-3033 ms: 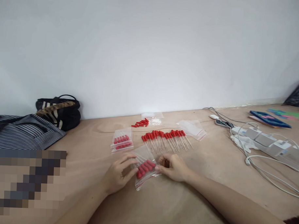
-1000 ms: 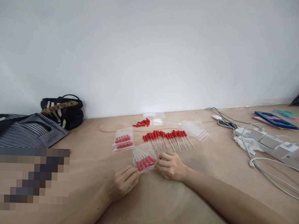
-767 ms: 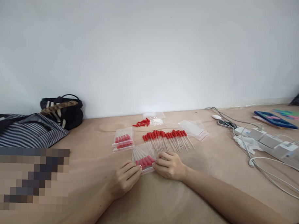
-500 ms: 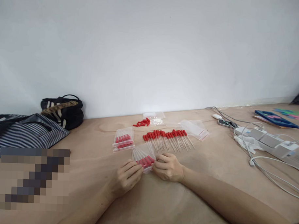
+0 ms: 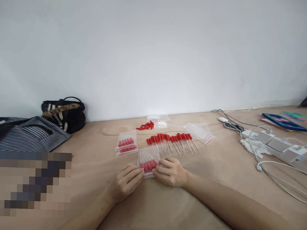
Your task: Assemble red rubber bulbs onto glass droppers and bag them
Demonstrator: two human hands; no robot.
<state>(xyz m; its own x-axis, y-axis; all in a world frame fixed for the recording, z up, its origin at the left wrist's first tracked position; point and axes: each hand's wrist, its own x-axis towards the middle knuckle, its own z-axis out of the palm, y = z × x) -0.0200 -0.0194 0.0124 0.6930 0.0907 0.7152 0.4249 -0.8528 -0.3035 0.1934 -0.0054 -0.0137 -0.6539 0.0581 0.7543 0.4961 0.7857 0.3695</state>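
A clear zip bag (image 5: pixel 148 153) holding several red-capped droppers lies between my hands, its red-striped edge toward me. My left hand (image 5: pixel 130 180) is closed on the bag's lower left corner. At its right side, my right hand (image 5: pixel 172 172) pinches the bag near the same edge. Just beyond is a row of loose red-capped droppers (image 5: pixel 179 139) with thin clear stems pointing toward me. Two filled bags (image 5: pixel 127 141) overlap to the left of the held one. Loose red caps (image 5: pixel 146 125) lie farther back, beside clear tubes (image 5: pixel 161 124) on a plastic bag.
Flat clear bags (image 5: pixel 199 131) lie behind the dropper row on the right. White chargers on a power strip (image 5: pixel 280 146), cables and a blue tray (image 5: pixel 284 122) occupy the right side. A striped bag (image 5: pixel 29 134) and a black bag (image 5: pixel 73 115) are at the left.
The held bag has turned slightly and now lies straighter and flatter, with its stems pointing more directly away. My left hand has shifted slightly left.
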